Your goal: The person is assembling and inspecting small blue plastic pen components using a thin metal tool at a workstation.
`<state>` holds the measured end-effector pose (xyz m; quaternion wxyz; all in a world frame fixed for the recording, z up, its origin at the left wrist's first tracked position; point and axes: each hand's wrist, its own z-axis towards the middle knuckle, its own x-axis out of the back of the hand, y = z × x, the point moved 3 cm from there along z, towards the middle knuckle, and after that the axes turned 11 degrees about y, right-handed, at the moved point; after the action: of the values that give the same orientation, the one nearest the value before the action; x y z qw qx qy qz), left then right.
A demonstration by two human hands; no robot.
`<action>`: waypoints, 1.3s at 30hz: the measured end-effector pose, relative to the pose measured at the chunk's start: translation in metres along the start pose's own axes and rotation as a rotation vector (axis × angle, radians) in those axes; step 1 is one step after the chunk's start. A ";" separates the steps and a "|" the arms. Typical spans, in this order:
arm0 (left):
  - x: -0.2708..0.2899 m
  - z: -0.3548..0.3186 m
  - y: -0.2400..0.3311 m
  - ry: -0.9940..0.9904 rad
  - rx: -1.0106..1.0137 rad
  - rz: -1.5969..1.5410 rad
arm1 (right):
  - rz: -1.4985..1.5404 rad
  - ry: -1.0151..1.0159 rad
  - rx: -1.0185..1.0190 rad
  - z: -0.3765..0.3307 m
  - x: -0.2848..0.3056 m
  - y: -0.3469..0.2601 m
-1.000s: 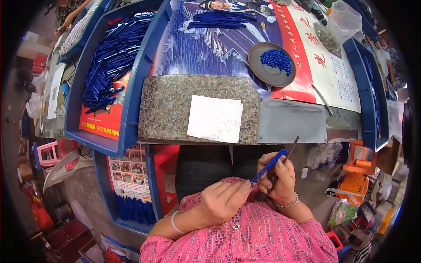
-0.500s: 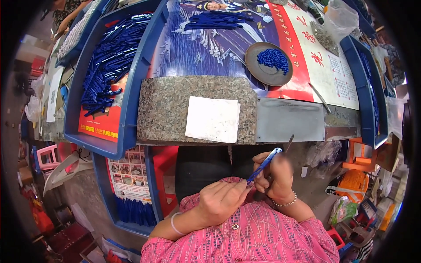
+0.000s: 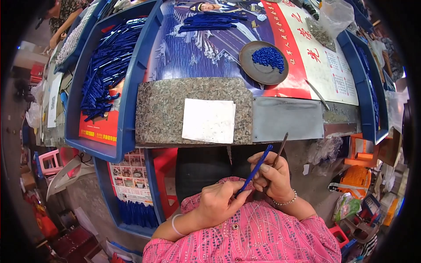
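Above my lap, my left hand [image 3: 219, 200] pinches the lower end of a long, slim blue piece [image 3: 255, 170], which slants up to the right. My right hand [image 3: 272, 176] is closed round a thin, dark tool with a narrow pointed tip [image 3: 283, 145]. Its thumb and fingers also touch the blue piece near the middle. The tool's lower part is hidden by the palm. Just beyond the hands, at the table's front edge, lie a white folded sheet [image 3: 208, 121] and a grey flat plate [image 3: 287, 119].
A blue tray [image 3: 128, 109] of many similar blue pieces stands at the left; a lower bin [image 3: 105, 193] holds more. A round dish [image 3: 268, 78] contains small blue parts. Behind it lies a pile of blue strips [image 3: 212, 21]. Another blue tray [image 3: 366, 87] stands right.
The blue piece has turned in my fingers; its bright highlight is gone and it stands steeper. My left fingers have shifted into a pinch. The view has moved slightly.
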<state>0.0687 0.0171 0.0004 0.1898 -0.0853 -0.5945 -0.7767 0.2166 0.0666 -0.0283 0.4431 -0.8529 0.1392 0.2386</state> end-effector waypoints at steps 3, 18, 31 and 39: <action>-0.001 0.001 0.001 -0.018 0.032 -0.021 | -0.003 0.008 0.004 0.000 0.001 0.001; -0.005 -0.004 -0.001 -0.147 0.436 -0.306 | -0.123 0.033 -0.018 -0.001 0.000 -0.001; -0.004 -0.003 0.003 -0.011 0.103 -0.017 | -0.065 -0.016 -0.022 0.000 -0.001 0.002; -0.003 -0.003 0.006 -0.055 0.087 -0.059 | -0.039 -0.019 -0.026 0.000 -0.001 0.002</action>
<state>0.0739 0.0138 0.0039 0.1537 -0.0809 -0.6348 -0.7529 0.2146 0.0650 -0.0290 0.4377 -0.8588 0.1151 0.2400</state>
